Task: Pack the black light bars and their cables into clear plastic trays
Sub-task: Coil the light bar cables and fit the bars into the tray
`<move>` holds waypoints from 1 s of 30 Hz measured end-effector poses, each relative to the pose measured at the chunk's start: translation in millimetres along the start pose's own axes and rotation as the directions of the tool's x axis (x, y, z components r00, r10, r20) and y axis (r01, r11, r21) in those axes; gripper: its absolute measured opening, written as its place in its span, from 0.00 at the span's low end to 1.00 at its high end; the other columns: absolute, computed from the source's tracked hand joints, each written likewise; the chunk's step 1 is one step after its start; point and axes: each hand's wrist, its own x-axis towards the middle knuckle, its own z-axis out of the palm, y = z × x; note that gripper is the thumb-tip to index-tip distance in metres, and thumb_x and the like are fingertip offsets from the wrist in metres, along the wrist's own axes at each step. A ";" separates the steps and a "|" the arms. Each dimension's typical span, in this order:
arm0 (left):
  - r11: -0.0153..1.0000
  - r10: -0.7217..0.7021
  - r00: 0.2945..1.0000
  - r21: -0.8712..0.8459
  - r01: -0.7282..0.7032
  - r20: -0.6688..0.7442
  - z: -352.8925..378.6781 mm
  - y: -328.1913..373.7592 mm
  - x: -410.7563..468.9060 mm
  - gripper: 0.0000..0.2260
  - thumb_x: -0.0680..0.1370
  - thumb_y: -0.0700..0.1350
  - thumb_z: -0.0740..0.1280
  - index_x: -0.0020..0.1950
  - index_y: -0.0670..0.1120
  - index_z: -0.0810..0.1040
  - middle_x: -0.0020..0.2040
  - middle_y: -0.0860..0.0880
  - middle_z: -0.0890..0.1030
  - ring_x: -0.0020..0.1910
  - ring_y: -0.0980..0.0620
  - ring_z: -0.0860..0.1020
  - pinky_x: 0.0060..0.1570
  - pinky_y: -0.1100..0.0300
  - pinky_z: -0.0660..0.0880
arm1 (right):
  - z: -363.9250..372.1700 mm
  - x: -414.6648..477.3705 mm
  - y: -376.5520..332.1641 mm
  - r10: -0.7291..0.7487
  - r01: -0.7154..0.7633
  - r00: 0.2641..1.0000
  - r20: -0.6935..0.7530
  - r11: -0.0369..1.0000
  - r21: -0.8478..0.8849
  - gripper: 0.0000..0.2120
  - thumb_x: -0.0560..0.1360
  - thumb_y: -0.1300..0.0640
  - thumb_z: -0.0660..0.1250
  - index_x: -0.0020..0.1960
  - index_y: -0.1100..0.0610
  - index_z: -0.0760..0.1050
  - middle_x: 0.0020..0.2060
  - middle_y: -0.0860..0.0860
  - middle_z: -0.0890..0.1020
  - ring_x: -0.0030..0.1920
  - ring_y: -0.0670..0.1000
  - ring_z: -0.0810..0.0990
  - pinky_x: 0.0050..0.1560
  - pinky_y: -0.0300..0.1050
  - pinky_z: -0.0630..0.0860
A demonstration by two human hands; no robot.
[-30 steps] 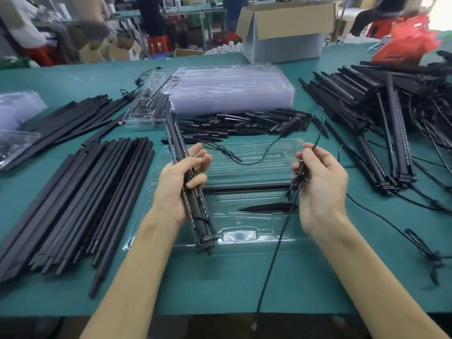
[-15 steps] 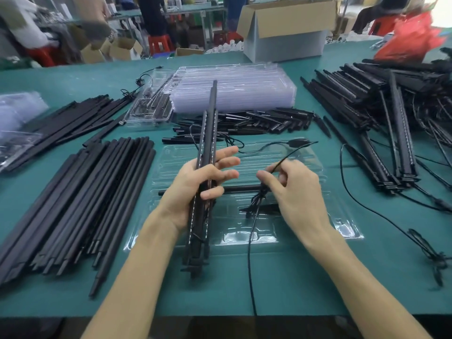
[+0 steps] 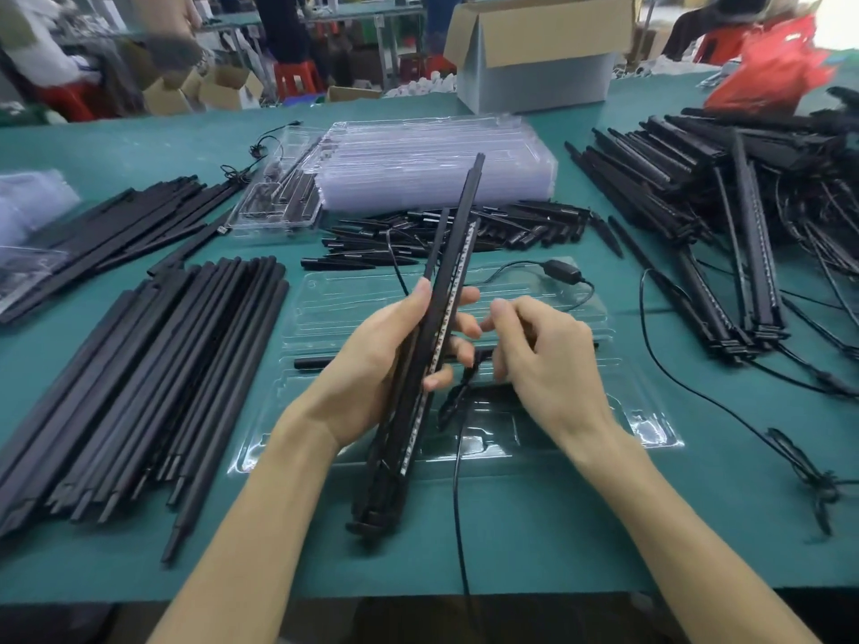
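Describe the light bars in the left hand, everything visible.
The bars are a bundle of long, slim black sticks, matte plastic by the look; at least two tips show at the far end. One face carries a row of small white LEDs. The bundle is tilted, with its far end leaning right and its bulkier near end low over the table. The left hand grips it mid-length above the tray. The right hand, pinching a cable, is beside it; contact unclear.
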 end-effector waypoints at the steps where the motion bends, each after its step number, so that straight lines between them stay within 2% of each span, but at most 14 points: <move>1: 1.000 -0.012 1.000 -0.002 0.012 0.002 0.8 0.0 -0.5 0.25 0.84 0.55 0.56 0.70 0.36 0.72 0.50 0.42 0.78 0.43 0.50 0.77 0.31 0.63 0.71 | -0.1 0.3 -1.7 0.005 -0.006 1.000 0.024 0.998 0.062 0.17 0.84 0.49 0.60 0.38 0.51 0.77 0.25 0.48 0.79 0.25 0.44 0.75 0.31 0.32 0.67; 4: 0.995 -0.064 0.997 0.081 0.060 0.039 1.7 -1.8 -3.5 0.20 0.85 0.54 0.57 0.63 0.40 0.78 0.49 0.42 0.80 0.39 0.49 0.76 0.36 0.62 0.74 | 0.6 -0.6 -4.6 0.021 -0.056 0.990 0.142 0.967 0.247 0.19 0.82 0.43 0.60 0.38 0.53 0.76 0.26 0.46 0.78 0.25 0.43 0.76 0.29 0.30 0.68; 6: 0.991 -0.073 0.996 0.119 0.066 0.058 2.3 -2.9 -4.8 0.16 0.84 0.49 0.60 0.65 0.41 0.78 0.50 0.43 0.82 0.39 0.50 0.80 0.39 0.63 0.77 | 0.3 -0.3 -5.1 0.049 -0.089 0.985 0.168 0.966 0.244 0.24 0.79 0.37 0.59 0.41 0.56 0.78 0.26 0.46 0.77 0.25 0.43 0.76 0.28 0.33 0.69; 9: 0.996 -0.046 0.994 0.085 0.038 0.094 1.9 -5.1 -4.9 0.15 0.83 0.45 0.61 0.67 0.43 0.79 0.57 0.42 0.82 0.51 0.50 0.83 0.51 0.56 0.81 | -1.0 0.7 -5.5 0.077 -0.102 0.988 0.134 0.976 0.191 0.28 0.76 0.32 0.59 0.38 0.56 0.77 0.25 0.46 0.74 0.26 0.44 0.72 0.30 0.42 0.68; 11: 0.994 -0.039 0.996 0.107 0.030 0.086 0.2 -6.7 -4.7 0.14 0.81 0.46 0.64 0.65 0.46 0.82 0.59 0.44 0.83 0.54 0.51 0.81 0.57 0.52 0.80 | -2.5 1.7 -6.5 0.092 -0.111 0.990 0.107 0.976 0.188 0.29 0.77 0.33 0.62 0.34 0.58 0.74 0.24 0.46 0.71 0.25 0.46 0.68 0.30 0.44 0.65; 13: 0.985 -0.034 0.999 0.170 0.029 0.027 -1.6 -7.7 -3.6 0.15 0.80 0.47 0.66 0.65 0.47 0.82 0.58 0.44 0.84 0.51 0.51 0.81 0.53 0.54 0.79 | -3.0 3.2 -5.6 0.125 -0.153 0.985 0.117 0.949 0.276 0.31 0.78 0.38 0.64 0.36 0.67 0.72 0.22 0.46 0.68 0.24 0.48 0.64 0.27 0.42 0.62; 15: 0.981 -0.013 1.000 0.192 0.017 -0.022 -3.0 -9.1 -1.7 0.14 0.80 0.46 0.67 0.64 0.45 0.82 0.56 0.45 0.85 0.49 0.51 0.82 0.47 0.58 0.81 | -4.2 5.0 -4.6 0.182 -0.222 0.974 0.135 0.887 0.406 0.26 0.78 0.46 0.66 0.41 0.72 0.75 0.20 0.49 0.67 0.21 0.48 0.62 0.23 0.38 0.60; 18: 0.965 0.034 0.991 0.262 0.001 -0.130 -5.3 -10.1 1.2 0.10 0.81 0.44 0.67 0.59 0.44 0.84 0.54 0.46 0.85 0.48 0.52 0.82 0.45 0.57 0.80 | -8.9 5.6 -6.2 0.268 -0.288 0.956 0.118 0.784 0.550 0.16 0.75 0.52 0.67 0.40 0.66 0.77 0.19 0.51 0.66 0.19 0.49 0.60 0.21 0.35 0.59; 20: 0.937 0.083 0.973 0.348 -0.004 -0.213 -8.2 -10.1 2.0 0.07 0.81 0.41 0.67 0.56 0.44 0.85 0.47 0.47 0.84 0.42 0.54 0.81 0.36 0.64 0.76 | -12.9 6.5 -6.1 0.309 -0.304 0.945 0.110 0.696 0.651 0.11 0.76 0.54 0.67 0.36 0.57 0.77 0.20 0.49 0.65 0.18 0.48 0.59 0.21 0.33 0.58; 22: 0.904 0.126 0.961 0.426 -0.009 -0.248 -10.6 -10.7 3.2 0.06 0.80 0.39 0.69 0.54 0.44 0.84 0.42 0.43 0.83 0.37 0.51 0.76 0.29 0.66 0.68 | -16.6 7.4 -7.1 0.333 -0.318 0.934 0.129 0.610 0.726 0.12 0.77 0.54 0.65 0.35 0.53 0.76 0.20 0.48 0.63 0.18 0.47 0.59 0.21 0.32 0.57; 24: 0.866 0.167 0.955 0.500 -0.024 -0.243 -9.2 -10.8 3.9 0.06 0.78 0.41 0.72 0.54 0.44 0.84 0.41 0.41 0.84 0.34 0.52 0.76 0.30 0.63 0.69 | -19.0 8.0 -9.4 0.343 -0.323 0.928 0.147 0.540 0.777 0.11 0.76 0.52 0.65 0.36 0.54 0.75 0.20 0.47 0.62 0.19 0.46 0.58 0.20 0.32 0.56; 27: 0.797 0.179 0.960 0.603 -0.014 -0.213 -7.6 -12.5 6.1 0.07 0.77 0.46 0.73 0.53 0.46 0.84 0.47 0.47 0.86 0.39 0.52 0.81 0.42 0.59 0.77 | -22.7 9.4 -10.4 0.367 -0.324 0.915 0.168 0.419 0.848 0.13 0.77 0.50 0.64 0.36 0.52 0.75 0.20 0.46 0.61 0.18 0.44 0.57 0.18 0.32 0.56; 28: 0.790 0.168 0.964 0.613 -0.006 -0.207 -6.8 -13.2 6.8 0.08 0.78 0.49 0.72 0.53 0.46 0.84 0.47 0.48 0.86 0.40 0.49 0.82 0.43 0.58 0.79 | -24.2 10.2 -10.3 0.388 -0.332 0.904 0.177 0.378 0.864 0.14 0.78 0.48 0.64 0.36 0.52 0.76 0.20 0.45 0.61 0.18 0.43 0.56 0.17 0.32 0.56; 30: 0.783 0.168 0.966 0.622 -0.011 -0.194 -5.2 -15.1 7.9 0.13 0.81 0.53 0.67 0.53 0.45 0.84 0.46 0.46 0.86 0.41 0.45 0.83 0.39 0.59 0.78 | -27.1 11.6 -9.7 0.432 -0.342 0.881 0.190 0.308 0.888 0.15 0.79 0.44 0.65 0.38 0.52 0.76 0.20 0.45 0.60 0.17 0.43 0.56 0.16 0.34 0.56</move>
